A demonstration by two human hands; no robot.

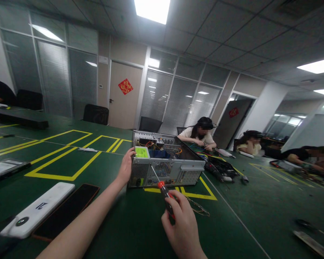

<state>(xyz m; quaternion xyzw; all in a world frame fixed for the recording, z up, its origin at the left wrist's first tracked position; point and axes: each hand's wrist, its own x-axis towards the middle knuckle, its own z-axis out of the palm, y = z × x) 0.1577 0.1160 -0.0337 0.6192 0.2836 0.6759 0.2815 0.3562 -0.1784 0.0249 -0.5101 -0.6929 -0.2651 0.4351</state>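
Observation:
An open grey computer case (166, 169) lies on the green table, its perforated rear panel facing me and cables showing inside. My left hand (126, 166) grips the case's near left corner, beside a green-labelled power supply (142, 152). A screwdriver (163, 190) with a red and black handle is held in my right hand (182, 226); its thin metal shaft points up and left, with the tip at the rear panel.
A white power bank (36, 210) and a black phone (67, 210) lie at near left. Yellow tape lines (62, 154) mark the table. Other people sit at the far right side with tools and cables (221, 169). A thin wire loop (198, 208) lies by my right hand.

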